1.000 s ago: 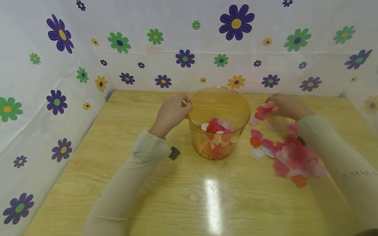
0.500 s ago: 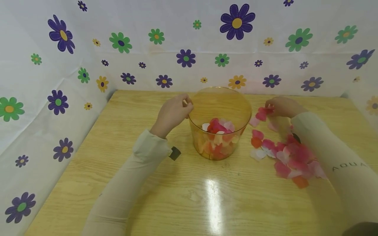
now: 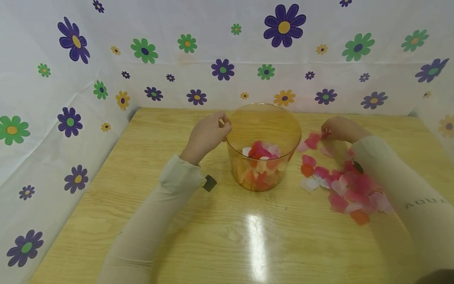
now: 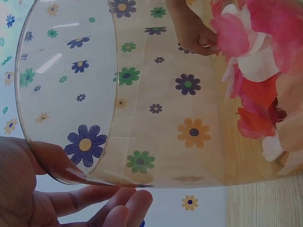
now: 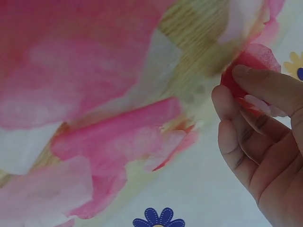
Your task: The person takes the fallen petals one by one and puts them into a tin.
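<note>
My left hand (image 3: 208,136) pinches the left rim of a see-through amber plastic bucket (image 3: 235,165). In the left wrist view, the thumb of that left hand (image 4: 52,194) lies over the rim and the fingers rest against the outside wall. Pink, red and white artificial petals (image 3: 262,152) lie in the bottom of the bucket. To the right of the bucket, my right hand (image 3: 343,129) is low over the table. In the right wrist view, the right hand (image 5: 265,127) pinches red and pink petals (image 5: 236,85) between thumb and fingers.
A loose heap of pink, red and white petals (image 3: 354,189) spreads over the wooden table (image 3: 198,244) beside and under my right forearm. Several more petals (image 3: 307,167) lie between heap and bucket. A flower-printed white cloth (image 3: 205,43) rises behind the table and along its sides.
My right hand has come slightly down and nearer, and the petal cluster at its fingertips shows less than before. The left hand and the bucket stay in place.
</note>
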`<state>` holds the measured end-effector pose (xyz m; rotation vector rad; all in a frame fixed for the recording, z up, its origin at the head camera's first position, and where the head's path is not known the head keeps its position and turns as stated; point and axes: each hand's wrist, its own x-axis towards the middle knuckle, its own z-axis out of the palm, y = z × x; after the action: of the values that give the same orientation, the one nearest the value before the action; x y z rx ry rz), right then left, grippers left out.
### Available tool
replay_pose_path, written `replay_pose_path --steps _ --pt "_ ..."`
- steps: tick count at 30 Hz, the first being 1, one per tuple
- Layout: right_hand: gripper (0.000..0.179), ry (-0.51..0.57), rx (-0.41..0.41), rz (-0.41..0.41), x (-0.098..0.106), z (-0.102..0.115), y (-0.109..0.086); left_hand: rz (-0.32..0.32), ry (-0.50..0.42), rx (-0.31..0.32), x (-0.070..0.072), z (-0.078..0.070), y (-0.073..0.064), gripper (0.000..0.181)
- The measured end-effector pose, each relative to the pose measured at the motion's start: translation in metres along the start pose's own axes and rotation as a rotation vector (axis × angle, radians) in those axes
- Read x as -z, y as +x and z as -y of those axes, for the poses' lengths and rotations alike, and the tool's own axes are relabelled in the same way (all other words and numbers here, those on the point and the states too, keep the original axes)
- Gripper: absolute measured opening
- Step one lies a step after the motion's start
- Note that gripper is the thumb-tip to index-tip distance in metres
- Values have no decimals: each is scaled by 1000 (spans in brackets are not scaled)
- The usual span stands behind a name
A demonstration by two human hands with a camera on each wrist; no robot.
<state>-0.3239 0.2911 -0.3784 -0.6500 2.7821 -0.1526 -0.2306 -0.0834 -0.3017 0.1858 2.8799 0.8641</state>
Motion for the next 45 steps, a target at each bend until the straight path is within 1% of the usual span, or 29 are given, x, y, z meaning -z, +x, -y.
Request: replay_pose_path --steps 4,6,7,11,13,17,19,24,27,30,34,41,45 --pt "19 50 6 -27 6 11 -12 -4 1 -3 0 0 1 22" --pt "20 89 -8 -40 9 17 -20 -7 1 -4 0 0 1 22" --pt "22 117 -31 -39 12 21 -25 -8 0 -6 0 0 1 22" --pt "23 120 -43 -64 25 37 -43 -13 -5 -9 0 0 1 23" --pt "19 92 1 -106 32 46 -49 -13 -7 -9 0 0 1 23" --pt "12 40 150 -240 44 65 -61 -14 -7 -8 0 0 0 22" --pt "12 37 197 -299 50 75 -67 -13 -8 -6 0 1 0 22" --pt "17 59 236 -392 70 105 -84 -9 -7 4 0 0 -1 22" --pt "20 57 273 -442 79 123 -91 -12 -3 0 0 0 -1 22" --pt "21 69 340 -489 82 138 -90 -12 2 -5 0 0 -1 22" --pt "19 118 407 -502 75 153 -81 -14 0 -6 0 0 -1 22" --pt "16 218 448 -514 55 166 -64 -18 -7 -13 -1 0 -1 22" --pt "16 240 432 -473 52 168 -58 -14 -10 -8 -1 1 -1 24"
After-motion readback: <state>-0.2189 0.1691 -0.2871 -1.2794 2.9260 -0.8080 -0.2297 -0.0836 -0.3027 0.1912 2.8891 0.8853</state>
